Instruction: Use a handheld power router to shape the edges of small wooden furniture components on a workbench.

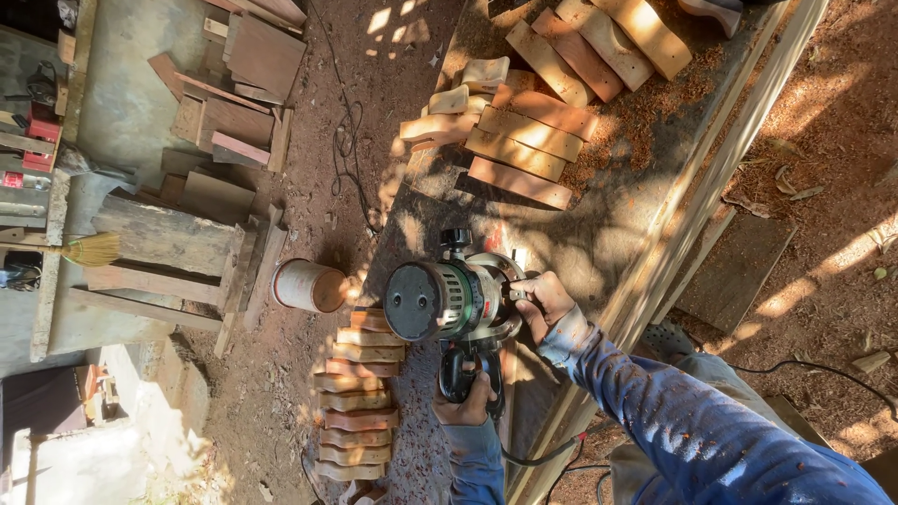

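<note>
A green and black electric router stands on a dusty wooden workbench. My right hand grips its side handle, with a blue, dust-speckled sleeve behind it. My left hand is closed around the other black handle, nearer the bench edge. A black power cord trails from the router toward me. The workpiece under the router base is hidden by the tool.
Several curved, shaped wooden pieces lie stacked in a row left of the router. More cut blocks lie further along the bench. On the dirt ground are a cylindrical container, scrap boards, a wooden stand and a broom.
</note>
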